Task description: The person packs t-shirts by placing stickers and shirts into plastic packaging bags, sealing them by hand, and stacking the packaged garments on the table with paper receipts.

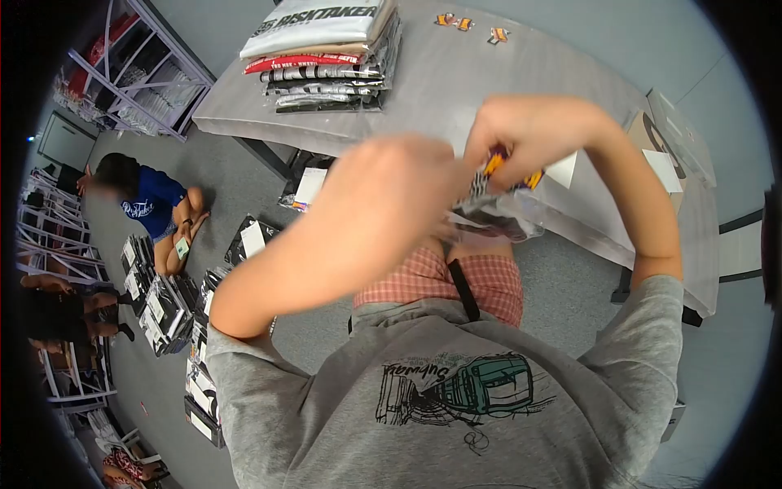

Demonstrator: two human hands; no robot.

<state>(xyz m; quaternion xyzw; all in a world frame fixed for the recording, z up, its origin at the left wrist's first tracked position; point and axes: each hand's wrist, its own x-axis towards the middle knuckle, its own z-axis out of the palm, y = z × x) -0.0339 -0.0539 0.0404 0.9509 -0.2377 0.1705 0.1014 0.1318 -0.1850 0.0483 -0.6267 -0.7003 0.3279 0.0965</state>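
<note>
My right hand [525,143] is closed around a small purple-and-yellow packet [495,160], its fingers bent down over it. A clear plastic bag [509,226] with something dark and patterned inside hangs just below, in front of my lap. My left hand [399,175] is smeared by motion and reaches in close to the bag and the packet from the left. Its fingers are mostly hidden, so its grip does not show. Both hands are above the near edge of the grey table [456,85].
A stack of bagged folded T-shirts [326,61] stands on the table, with small orange packets [464,24] farther right. An open cardboard box [652,138] sits at the right end. On the floor, a person in blue [155,204] sits beside piles of bagged garments [169,314].
</note>
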